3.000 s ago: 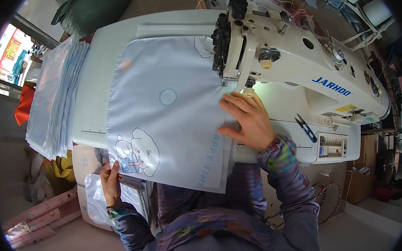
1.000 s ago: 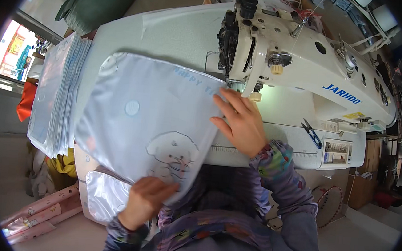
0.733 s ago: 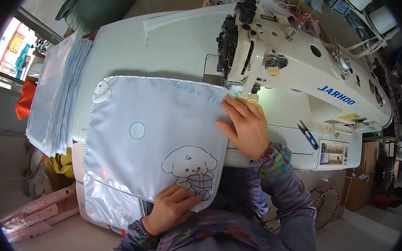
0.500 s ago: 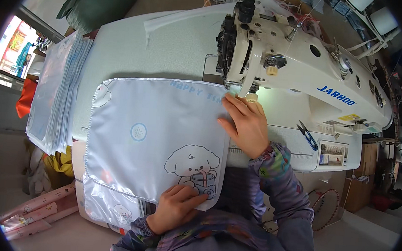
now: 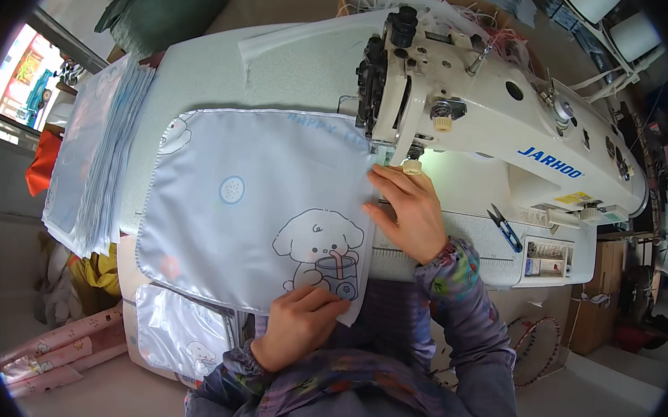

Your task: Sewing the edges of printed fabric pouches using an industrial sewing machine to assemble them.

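Note:
A pale, glossy fabric panel (image 5: 267, 164) printed with a cartoon puppy and a drink cup lies flat on the sewing table. Its far right edge runs under the needle area of a white sewing machine (image 5: 467, 117); the machine's head hides the needle point. On the panel's right edge, just in front of the presser foot, rests my right hand (image 5: 412, 215), fingers stretched out and thumb apart. My left hand (image 5: 301, 323) has its fingers curled on the near edge at the lower right corner, by the printed cup, pinching the cloth.
Thread snips (image 5: 507, 227) and a small parts tray (image 5: 547, 259) lie right of my right hand. A thick stack of similar panels (image 5: 95, 158) hangs at the left. Another printed panel (image 5: 179, 330) lies below the near edge. Pink fabric rolls (image 5: 64, 352) sit lower left.
The panel has slid away from me along the machine, uncovering more of the printed panel below it. My left hand has moved slightly right with the near corner; my right hand stays by the presser foot.

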Available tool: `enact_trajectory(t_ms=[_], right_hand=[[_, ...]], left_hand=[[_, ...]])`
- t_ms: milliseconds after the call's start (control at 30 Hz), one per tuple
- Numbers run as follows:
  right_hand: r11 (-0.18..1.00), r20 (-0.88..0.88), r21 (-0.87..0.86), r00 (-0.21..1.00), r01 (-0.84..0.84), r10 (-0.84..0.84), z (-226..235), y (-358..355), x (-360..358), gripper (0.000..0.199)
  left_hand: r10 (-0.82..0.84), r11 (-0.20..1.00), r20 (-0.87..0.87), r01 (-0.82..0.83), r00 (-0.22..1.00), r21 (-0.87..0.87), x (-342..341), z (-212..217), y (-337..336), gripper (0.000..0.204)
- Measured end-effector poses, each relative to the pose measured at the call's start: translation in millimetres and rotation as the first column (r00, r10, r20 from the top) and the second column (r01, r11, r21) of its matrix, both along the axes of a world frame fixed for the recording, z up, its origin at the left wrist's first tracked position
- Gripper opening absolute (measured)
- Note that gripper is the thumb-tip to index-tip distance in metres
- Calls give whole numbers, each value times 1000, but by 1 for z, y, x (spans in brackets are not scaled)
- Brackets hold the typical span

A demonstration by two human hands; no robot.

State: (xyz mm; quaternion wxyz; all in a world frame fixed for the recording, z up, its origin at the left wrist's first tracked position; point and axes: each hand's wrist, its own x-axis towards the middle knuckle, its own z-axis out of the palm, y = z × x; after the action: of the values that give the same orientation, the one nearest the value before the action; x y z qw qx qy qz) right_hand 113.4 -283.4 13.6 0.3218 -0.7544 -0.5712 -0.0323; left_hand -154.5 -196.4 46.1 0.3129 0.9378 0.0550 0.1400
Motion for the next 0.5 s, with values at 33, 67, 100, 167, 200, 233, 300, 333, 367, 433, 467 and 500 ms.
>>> enact_trajectory(t_ms=[33, 67, 100, 167, 200, 233, 300, 333, 367, 433, 467, 500], right_hand=[[1000, 2, 0, 1000, 1, -1, 0, 0, 0, 46], [1000, 0, 7, 1000, 7, -7, 0, 0, 1, 43], [1000, -3, 14, 1000, 13, -13, -1, 0, 1, 41], [999, -6, 28, 1000, 16, -16, -2, 0, 1, 38], [999, -10, 40, 1000, 18, -18, -3, 0, 2, 35], [999, -9, 40, 1000, 19, -18, -3, 0, 2, 35], [999, 10, 43, 1000, 19, -20, -2, 0, 2, 36], [999, 9, 43, 1000, 19, -19, -2, 0, 2, 36], [999, -1, 39, 1000, 19, -19, -1, 0, 2, 37], [999, -9, 32, 1000, 21, -20, -1, 0, 2, 38], [999, 1, 37, 1000, 21, -21, -1, 0, 2, 38], [999, 12, 41, 1000, 22, -22, -1, 0, 2, 37]], left_hand=[[14, 1000, -10, -14, 1000, 0, 5, -1, 2, 35], [13, 1000, -9, -13, 1000, 0, 11, -2, 4, 35], [19, 1000, 11, -19, 1000, 13, 17, -3, 6, 34], [25, 999, 31, -26, 999, 27, 29, -2, 11, 34], [32, 998, 38, -34, 999, 50, 35, -1, 13, 34], [38, 997, 45, -41, 998, 73, 40, -1, 16, 34], [39, 995, 63, -45, 997, 91, 50, -3, 23, 35], [41, 993, 80, -49, 996, 109, 54, -4, 26, 35], [41, 993, 79, -49, 996, 110, 59, -5, 29, 35], [40, 991, 121, -55, 992, 118, 68, -9, 35, 37], [40, 992, 121, -54, 992, 118, 71, -12, 39, 37], [41, 990, 141, -59, 989, 127, 75, -15, 44, 39]])
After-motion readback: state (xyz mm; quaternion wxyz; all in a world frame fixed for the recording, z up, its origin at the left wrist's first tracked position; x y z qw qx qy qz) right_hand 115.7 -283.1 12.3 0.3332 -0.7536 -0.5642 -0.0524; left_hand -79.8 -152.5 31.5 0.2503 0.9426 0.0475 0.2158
